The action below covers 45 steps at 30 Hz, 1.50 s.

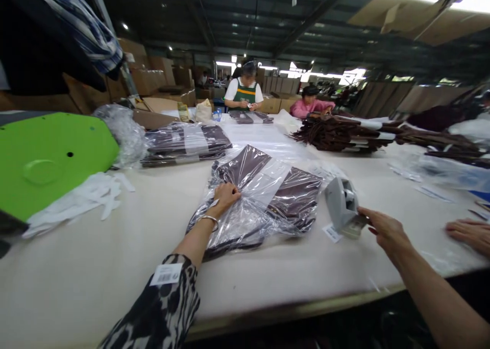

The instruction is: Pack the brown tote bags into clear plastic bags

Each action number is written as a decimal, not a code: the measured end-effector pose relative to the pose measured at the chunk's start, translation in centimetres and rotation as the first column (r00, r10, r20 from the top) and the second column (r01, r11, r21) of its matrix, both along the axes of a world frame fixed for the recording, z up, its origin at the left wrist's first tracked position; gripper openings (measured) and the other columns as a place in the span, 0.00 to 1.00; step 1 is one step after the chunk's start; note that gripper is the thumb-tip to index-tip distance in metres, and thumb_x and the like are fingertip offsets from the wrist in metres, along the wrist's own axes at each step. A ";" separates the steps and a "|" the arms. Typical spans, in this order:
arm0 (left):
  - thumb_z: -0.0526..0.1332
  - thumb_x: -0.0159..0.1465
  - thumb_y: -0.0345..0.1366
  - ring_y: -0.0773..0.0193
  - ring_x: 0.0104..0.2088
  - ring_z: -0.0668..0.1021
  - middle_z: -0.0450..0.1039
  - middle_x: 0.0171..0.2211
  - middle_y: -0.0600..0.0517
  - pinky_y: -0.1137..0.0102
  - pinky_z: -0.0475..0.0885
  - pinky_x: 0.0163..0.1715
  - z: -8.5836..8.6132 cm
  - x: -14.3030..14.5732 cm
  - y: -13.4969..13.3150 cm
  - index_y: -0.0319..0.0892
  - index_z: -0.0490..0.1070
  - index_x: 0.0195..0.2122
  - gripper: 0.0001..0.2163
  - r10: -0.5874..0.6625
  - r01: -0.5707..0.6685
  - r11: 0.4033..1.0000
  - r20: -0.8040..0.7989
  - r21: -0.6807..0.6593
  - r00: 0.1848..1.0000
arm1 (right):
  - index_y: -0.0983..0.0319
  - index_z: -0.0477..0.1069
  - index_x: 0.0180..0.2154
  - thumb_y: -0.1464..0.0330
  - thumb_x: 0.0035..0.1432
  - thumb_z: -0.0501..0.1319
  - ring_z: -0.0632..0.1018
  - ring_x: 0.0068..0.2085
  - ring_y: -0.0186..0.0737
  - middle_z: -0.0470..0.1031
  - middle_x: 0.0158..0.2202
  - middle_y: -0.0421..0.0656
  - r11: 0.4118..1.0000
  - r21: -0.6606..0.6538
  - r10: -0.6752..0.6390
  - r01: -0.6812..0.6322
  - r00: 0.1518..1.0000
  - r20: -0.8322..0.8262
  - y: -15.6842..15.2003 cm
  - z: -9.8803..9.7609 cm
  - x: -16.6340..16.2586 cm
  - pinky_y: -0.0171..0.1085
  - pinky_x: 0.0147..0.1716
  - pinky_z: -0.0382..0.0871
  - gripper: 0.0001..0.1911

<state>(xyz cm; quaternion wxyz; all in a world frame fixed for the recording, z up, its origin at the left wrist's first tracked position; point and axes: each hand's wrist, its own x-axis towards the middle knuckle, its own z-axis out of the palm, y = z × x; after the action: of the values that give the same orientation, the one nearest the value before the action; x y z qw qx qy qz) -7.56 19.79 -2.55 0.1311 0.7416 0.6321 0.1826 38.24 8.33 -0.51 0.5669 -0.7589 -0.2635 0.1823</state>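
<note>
The left hand (227, 196), fingers curled together, pinches the clear plastic bag (237, 226) lying mid-table; the brown bundle (294, 193) inside slants lengthwise from upper left to lower right. Beside it, a grey tape dispenser (337, 203) points away, slightly left; the right hand (387, 230) touches its near end, grip unclear

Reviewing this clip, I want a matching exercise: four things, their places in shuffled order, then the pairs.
1. Nearest dark brown bundle in clear plastic
2. Grey plastic tape dispenser
3. Bright green flat panel
4. White barcode label

A. At the picture's left edge
B. On a black-and-white patterned sleeve
C. Under the left hand
D. At the right hand's fingertips

Pairs: 1-C, 2-D, 3-A, 4-B
</note>
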 end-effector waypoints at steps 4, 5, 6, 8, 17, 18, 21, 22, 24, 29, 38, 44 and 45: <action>0.61 0.58 0.39 0.57 0.41 0.76 0.80 0.34 0.51 0.66 0.65 0.44 0.1 0.1 -0.2 0.45 0.79 0.30 0.08 -0.002 0.002 1.000 0.010 0.006 1.000 | 0.61 0.73 0.25 0.62 0.34 0.69 0.71 0.30 0.38 0.74 0.25 0.40 0.996 0.060 -0.067 0.070 0.997 -0.048 -1.1 1.3 -1.2 0.37 0.27 0.61 0.13; 0.61 0.58 0.39 0.57 0.40 0.77 0.80 0.33 0.51 0.66 0.65 0.43 0.2 0.1 -0.2 0.45 0.79 0.30 0.08 -0.003 0.003 1.000 0.014 0.005 1.000 | 0.61 0.74 0.27 0.62 0.34 0.70 0.71 0.30 0.38 0.73 0.25 0.39 0.993 0.079 -0.080 0.084 0.995 -0.054 -1.8 1.6 -1.6 0.37 0.27 0.62 0.15; 0.61 0.58 0.39 0.57 0.40 0.77 0.79 0.33 0.50 0.66 0.65 0.43 0.3 0.1 -0.3 0.44 0.79 0.30 0.08 -0.004 0.004 1.000 0.018 0.004 1.000 | 0.61 0.74 0.28 0.61 0.34 0.70 0.72 0.30 0.37 0.73 0.26 0.39 0.992 0.093 -0.081 0.088 0.994 -0.075 -2.6 1.8 -1.9 0.36 0.27 0.62 0.16; 0.61 0.58 0.39 0.57 0.39 0.77 0.79 0.32 0.50 0.66 0.65 0.41 0.5 0.1 -0.2 0.44 0.79 0.29 0.08 -0.006 0.006 1.000 0.026 0.002 1.000 | 0.61 0.73 0.29 0.60 0.37 0.70 0.73 0.30 0.36 0.74 0.26 0.38 0.993 0.094 -0.054 0.069 0.987 -0.151 -4.4 1.7 -2.5 0.34 0.27 0.64 0.16; 0.63 0.57 0.40 0.57 0.38 0.77 0.80 0.32 0.51 0.68 0.64 0.37 0.5 0.1 0.5 0.45 0.79 0.29 0.07 0.003 -0.002 1.000 0.047 -0.024 0.999 | 0.60 0.64 0.24 0.68 0.49 0.68 0.68 0.18 0.30 0.67 0.18 0.36 0.999 0.025 -0.009 0.022 0.902 -0.431 -5.9 -1.5 -3.7 0.31 0.20 0.67 0.13; 0.63 0.57 0.39 0.57 0.38 0.77 0.80 0.32 0.51 0.68 0.65 0.37 0.5 0.1 0.5 0.44 0.79 0.29 0.07 0.005 -0.003 1.000 0.050 -0.026 0.999 | 0.61 0.64 0.24 0.69 0.49 0.68 0.68 0.18 0.30 0.67 0.18 0.36 1.000 0.011 -0.020 0.027 0.896 -0.443 -5.7 -1.7 -3.6 0.31 0.20 0.67 0.13; 0.64 0.57 0.39 0.56 0.38 0.78 0.80 0.32 0.50 0.67 0.65 0.38 0.5 0.1 0.4 0.44 0.80 0.30 0.07 0.016 -0.013 0.999 0.067 -0.034 0.998 | 0.61 0.64 0.23 0.72 0.46 0.69 0.67 0.17 0.29 0.68 0.18 0.37 0.997 -0.050 -0.070 0.053 0.893 -0.445 -6.3 -2.0 -3.1 0.30 0.18 0.65 0.13; 0.64 0.56 0.39 0.56 0.38 0.78 0.80 0.32 0.50 0.67 0.66 0.38 0.4 0.1 0.4 0.44 0.80 0.30 0.07 0.020 -0.017 0.999 0.075 -0.037 0.997 | 0.61 0.64 0.22 0.72 0.45 0.69 0.66 0.17 0.29 0.67 0.18 0.37 0.995 -0.077 -0.089 0.062 0.896 -0.435 -6.8 -2.1 -2.9 0.30 0.17 0.64 0.13; 0.65 0.55 0.39 0.56 0.38 0.78 0.80 0.31 0.50 0.67 0.67 0.39 0.4 0.1 0.2 0.45 0.80 0.30 0.06 0.031 -0.027 0.999 0.092 -0.046 0.995 | 0.61 0.63 0.21 0.72 0.41 0.71 0.65 0.16 0.29 0.67 0.17 0.38 0.989 -0.128 -0.114 0.067 0.906 -0.408 -7.9 -2.0 -2.6 0.31 0.14 0.61 0.15; 0.67 0.53 0.39 0.57 0.40 0.77 0.80 0.31 0.51 0.66 0.68 0.43 0.6 0.1 0.0 0.46 0.81 0.30 0.06 0.058 -0.050 0.996 0.120 -0.069 0.991 | 0.63 0.70 0.24 0.61 0.36 0.75 0.66 0.21 0.30 0.69 0.21 0.38 0.883 -0.114 0.395 -0.455 0.852 -0.345 -7.1 1.6 -7.6 0.31 0.18 0.61 0.18; 0.68 0.51 0.37 0.54 0.40 0.77 0.80 0.29 0.49 0.63 0.68 0.45 0.9 0.1 0.1 0.45 0.80 0.28 0.04 0.071 -0.058 0.994 0.140 -0.097 0.988 | 0.63 0.71 0.29 0.58 0.53 0.65 0.69 0.23 0.29 0.73 0.23 0.37 -0.218 -0.382 0.954 -0.898 -0.113 -0.279 5.4 8.4 -28.5 0.29 0.23 0.60 0.14; 0.68 0.51 0.36 0.50 0.43 0.77 0.79 0.29 0.47 0.60 0.67 0.47 0.7 0.4 0.5 0.44 0.80 0.26 0.03 0.090 -0.075 0.991 0.139 -0.111 0.986 | 0.61 0.69 0.19 0.68 0.46 0.65 0.71 0.21 0.33 0.70 0.16 0.36 -0.073 -0.726 0.997 -0.684 -0.048 -0.055 13.7 3.5 -31.0 0.31 0.23 0.63 0.08; 0.68 0.52 0.36 0.50 0.44 0.77 0.79 0.29 0.47 0.60 0.66 0.48 0.7 0.4 0.5 0.45 0.80 0.26 0.03 0.091 -0.076 0.991 0.137 -0.113 0.986 | 0.61 0.70 0.18 0.68 0.45 0.65 0.71 0.20 0.34 0.70 0.15 0.36 -0.054 -0.747 0.999 -0.663 -0.042 -0.035 14.4 3.0 -31.0 0.32 0.23 0.62 0.08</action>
<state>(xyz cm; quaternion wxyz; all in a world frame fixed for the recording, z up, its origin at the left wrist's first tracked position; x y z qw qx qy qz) -7.15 20.26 -1.86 0.2076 0.6913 0.6607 0.2061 7.28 22.73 2.49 -0.0649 -0.5197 -0.7759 0.3518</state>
